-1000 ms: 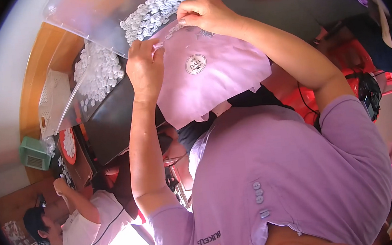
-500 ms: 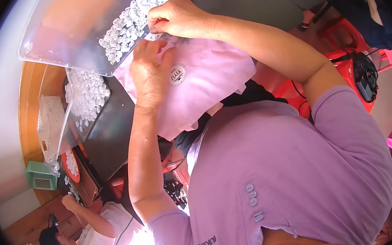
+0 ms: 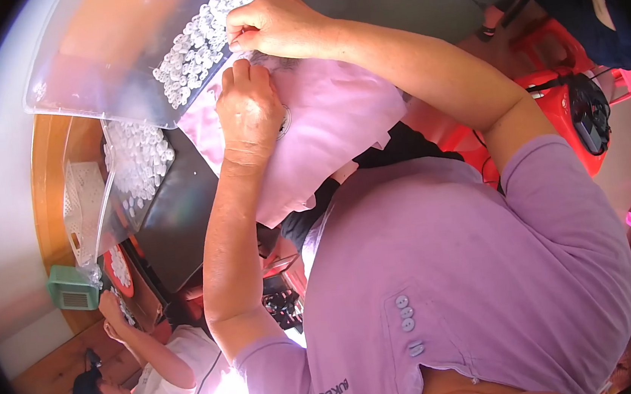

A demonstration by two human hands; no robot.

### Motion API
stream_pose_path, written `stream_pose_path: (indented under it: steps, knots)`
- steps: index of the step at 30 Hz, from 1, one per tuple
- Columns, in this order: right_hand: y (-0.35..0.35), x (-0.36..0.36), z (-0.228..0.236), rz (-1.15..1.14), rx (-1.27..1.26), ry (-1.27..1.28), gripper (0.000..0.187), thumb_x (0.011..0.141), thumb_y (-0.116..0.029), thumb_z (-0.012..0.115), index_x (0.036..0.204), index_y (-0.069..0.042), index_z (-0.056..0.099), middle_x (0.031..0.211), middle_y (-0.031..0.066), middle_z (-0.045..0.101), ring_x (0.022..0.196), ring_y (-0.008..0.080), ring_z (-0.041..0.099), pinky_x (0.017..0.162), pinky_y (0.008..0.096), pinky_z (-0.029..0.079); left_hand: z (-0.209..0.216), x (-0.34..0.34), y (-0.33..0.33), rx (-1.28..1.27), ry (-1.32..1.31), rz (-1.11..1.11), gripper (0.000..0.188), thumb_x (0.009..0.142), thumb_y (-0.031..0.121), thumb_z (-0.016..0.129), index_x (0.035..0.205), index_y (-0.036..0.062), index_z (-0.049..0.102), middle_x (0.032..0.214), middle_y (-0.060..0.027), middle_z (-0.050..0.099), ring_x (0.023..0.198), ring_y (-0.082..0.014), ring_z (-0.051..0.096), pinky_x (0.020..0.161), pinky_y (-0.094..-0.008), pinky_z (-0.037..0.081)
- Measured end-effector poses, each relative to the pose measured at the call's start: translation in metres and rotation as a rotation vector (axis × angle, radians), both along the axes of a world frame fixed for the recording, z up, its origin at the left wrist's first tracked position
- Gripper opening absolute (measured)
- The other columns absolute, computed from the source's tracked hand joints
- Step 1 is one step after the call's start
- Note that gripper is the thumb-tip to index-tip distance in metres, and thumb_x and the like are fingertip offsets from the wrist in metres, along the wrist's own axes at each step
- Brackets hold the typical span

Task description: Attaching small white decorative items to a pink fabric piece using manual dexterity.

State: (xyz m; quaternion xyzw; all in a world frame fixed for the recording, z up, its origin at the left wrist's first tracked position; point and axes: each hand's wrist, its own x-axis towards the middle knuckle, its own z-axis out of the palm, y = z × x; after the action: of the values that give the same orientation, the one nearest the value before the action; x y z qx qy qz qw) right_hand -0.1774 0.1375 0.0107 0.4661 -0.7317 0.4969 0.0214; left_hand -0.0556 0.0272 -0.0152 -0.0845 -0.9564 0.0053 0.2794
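A pink cloth (image 3: 338, 111) with a round printed mark lies spread across my lap, its far edge against a clear plastic tub (image 3: 91, 74). Small white plastic pieces (image 3: 195, 49) form a long heap in the tub. My right hand (image 3: 280, 26) is pinched at the heap's near side, above the cloth's far edge; whatever sits between its fingertips is too small to name. Just nearer and to the left, my left hand (image 3: 249, 111) rests over the cloth with its fingers curled in, partly covering the printed mark. Its fingertips' contents are hidden.
More white pieces (image 3: 137, 161) lie in a second clear container at the left. Beyond are a white perforated basket (image 3: 84, 204), a green basket (image 3: 73, 287) and a red tray (image 3: 117, 269). Another person (image 3: 165, 371) works at lower left. Red stools (image 3: 567, 127) stand at right.
My left hand has turned, its fingers curling in and its back now covering much of the printed mark. My right hand has shifted slightly left. The co-worker's hands have come together.
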Motion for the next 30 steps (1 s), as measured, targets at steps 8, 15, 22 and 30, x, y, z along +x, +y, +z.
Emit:
stream_pose_path:
  steps: [8, 15, 22, 30]
  knots:
    - [0.003, -0.001, 0.002, -0.02, -0.054, 0.004, 0.013, 0.079, -0.02, 0.065, 0.08, -0.007, 0.065, 0.071, 0.006, 0.065, 0.067, 0.0211, 0.061, 0.064, 0.0343, 0.045, -0.003, -0.007, -0.008, -0.009, 0.004, -0.032, 0.009, 0.074, 0.005, 0.063, 0.077, 0.004, 0.054, 0.08, -0.0116, 0.054, 0.075, -0.0302, 0.057, 0.06, -0.0409, 0.05]
    - [0.001, -0.002, 0.001, -0.028, -0.076, 0.025, 0.013, 0.079, -0.02, 0.065, 0.08, -0.007, 0.066, 0.072, 0.0066, 0.065, 0.067, 0.0212, 0.061, 0.064, 0.0339, 0.045, 0.002, -0.003, -0.013, -0.028, 0.002, -0.105, 0.008, 0.074, 0.004, 0.062, 0.076, 0.0041, 0.054, 0.081, -0.0115, 0.053, 0.077, -0.0302, 0.057, 0.059, -0.0404, 0.052]
    - [0.002, -0.002, 0.002, -0.019, -0.076, 0.034, 0.011, 0.08, -0.018, 0.065, 0.08, -0.007, 0.065, 0.072, 0.0067, 0.066, 0.067, 0.0215, 0.062, 0.064, 0.0334, 0.046, 0.001, -0.007, -0.016, -0.009, -0.039, -0.064, 0.009, 0.076, 0.001, 0.062, 0.08, 0.003, 0.054, 0.08, -0.0125, 0.053, 0.076, -0.0317, 0.056, 0.065, -0.0422, 0.048]
    - [0.004, 0.0, 0.0, -0.015, -0.103, 0.09, 0.009, 0.079, -0.016, 0.065, 0.082, -0.007, 0.065, 0.072, 0.0068, 0.066, 0.066, 0.0225, 0.062, 0.063, 0.034, 0.046, 0.006, 0.002, -0.022, 0.545, -0.048, 0.014, 0.006, 0.076, 0.004, 0.063, 0.079, 0.0017, 0.059, 0.078, -0.0104, 0.059, 0.066, -0.0249, 0.059, 0.062, -0.0349, 0.049]
